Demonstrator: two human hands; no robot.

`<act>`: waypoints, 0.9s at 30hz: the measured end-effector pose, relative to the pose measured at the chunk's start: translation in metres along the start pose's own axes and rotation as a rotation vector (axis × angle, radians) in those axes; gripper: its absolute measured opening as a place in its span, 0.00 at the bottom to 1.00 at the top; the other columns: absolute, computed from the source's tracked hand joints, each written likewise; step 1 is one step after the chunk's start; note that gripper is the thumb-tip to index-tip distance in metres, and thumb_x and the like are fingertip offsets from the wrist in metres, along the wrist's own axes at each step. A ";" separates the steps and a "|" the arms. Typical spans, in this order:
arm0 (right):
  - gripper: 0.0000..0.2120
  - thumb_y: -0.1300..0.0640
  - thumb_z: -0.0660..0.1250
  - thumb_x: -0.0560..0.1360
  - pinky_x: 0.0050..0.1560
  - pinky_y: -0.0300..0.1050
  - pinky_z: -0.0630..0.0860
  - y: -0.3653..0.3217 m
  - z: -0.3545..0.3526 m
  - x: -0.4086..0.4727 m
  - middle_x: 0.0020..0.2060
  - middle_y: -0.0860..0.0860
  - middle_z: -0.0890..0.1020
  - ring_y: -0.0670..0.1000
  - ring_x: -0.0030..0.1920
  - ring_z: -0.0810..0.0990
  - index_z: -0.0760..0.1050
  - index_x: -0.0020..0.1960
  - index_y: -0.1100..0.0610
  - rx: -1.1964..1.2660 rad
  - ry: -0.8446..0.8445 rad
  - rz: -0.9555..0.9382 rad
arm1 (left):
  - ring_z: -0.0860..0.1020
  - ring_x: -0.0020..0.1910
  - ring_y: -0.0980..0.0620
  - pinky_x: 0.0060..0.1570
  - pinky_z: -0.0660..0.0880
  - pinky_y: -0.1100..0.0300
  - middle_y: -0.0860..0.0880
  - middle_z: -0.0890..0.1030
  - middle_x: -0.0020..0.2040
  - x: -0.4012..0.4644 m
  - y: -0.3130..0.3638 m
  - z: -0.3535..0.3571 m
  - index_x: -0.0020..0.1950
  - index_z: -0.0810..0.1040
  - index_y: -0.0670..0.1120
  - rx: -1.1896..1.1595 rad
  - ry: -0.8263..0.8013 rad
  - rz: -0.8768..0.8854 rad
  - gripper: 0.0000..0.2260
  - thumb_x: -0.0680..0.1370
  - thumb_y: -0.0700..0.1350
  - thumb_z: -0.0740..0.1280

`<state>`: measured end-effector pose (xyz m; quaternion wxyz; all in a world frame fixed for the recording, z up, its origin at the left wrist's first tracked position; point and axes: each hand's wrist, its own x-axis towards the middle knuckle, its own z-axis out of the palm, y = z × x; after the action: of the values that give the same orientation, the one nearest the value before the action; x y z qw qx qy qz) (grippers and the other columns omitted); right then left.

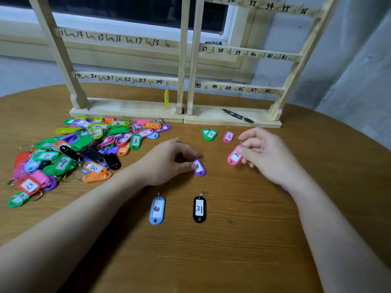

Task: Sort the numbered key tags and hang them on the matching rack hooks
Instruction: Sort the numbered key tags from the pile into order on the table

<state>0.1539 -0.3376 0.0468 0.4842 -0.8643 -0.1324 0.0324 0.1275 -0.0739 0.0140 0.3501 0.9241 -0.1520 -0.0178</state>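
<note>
On the round wood-grain worktop stand two pale wooden key racks side by side. The left rack has rails hand-numbered 13 to 18 and 19 to 24; the right rack reads 31 to 36 (the top row cut off by the frame edge), 37 to 42 and 43 to 48, the last figure smudged. A yellow plastic key tag hangs edge-on from the hook by 24, so its label cannot be read. A black marker pen lies on the right rack's base.

The left hand pinches a purple key tag between thumb and fingertips, against the worktop; its number is mostly hidden by the thumb. The right hand holds a pink key tag by its ring end, fingers curled; the label looks like 26 but is blurred.

Near the person lie a light blue tag marked 30 and a black tag marked 31, apart from each other. Just in front of the right rack are two overlapping green tags, the upper one reading 2, and a small pink tag marked 3.

To the left is a heap of mixed-colour tags; legible there are 9, 8, 10, 3 and an upside-down 37. Many others are face-down or buried.
</note>
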 end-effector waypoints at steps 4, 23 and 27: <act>0.02 0.61 0.73 0.77 0.35 0.38 0.72 -0.003 -0.033 -0.010 0.35 0.49 0.86 0.41 0.30 0.77 0.81 0.49 0.57 0.011 0.142 0.032 | 0.75 0.44 0.61 0.45 0.68 0.65 0.57 0.77 0.46 0.004 0.011 -0.006 0.54 0.83 0.57 -0.020 -0.043 -0.070 0.09 0.75 0.50 0.75; 0.03 0.55 0.73 0.77 0.43 0.40 0.74 0.038 -0.068 -0.039 0.42 0.48 0.84 0.47 0.46 0.81 0.84 0.45 0.50 -0.400 0.092 0.176 | 0.81 0.42 0.64 0.42 0.73 0.71 0.60 0.84 0.41 -0.036 0.050 -0.034 0.48 0.84 0.52 -0.070 -0.166 0.015 0.04 0.79 0.44 0.71; 0.03 0.56 0.72 0.77 0.37 0.36 0.69 0.029 -0.063 -0.041 0.42 0.50 0.83 0.45 0.42 0.79 0.83 0.46 0.52 -0.394 0.157 0.124 | 0.81 0.43 0.63 0.43 0.72 0.72 0.60 0.84 0.42 -0.046 0.056 -0.013 0.47 0.85 0.54 -0.022 -0.201 0.011 0.04 0.78 0.44 0.72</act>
<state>0.1322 -0.4151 0.0527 0.3120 -0.9485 -0.0445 -0.0319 0.0701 -0.0916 0.0573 0.3432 0.9130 -0.1911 -0.1102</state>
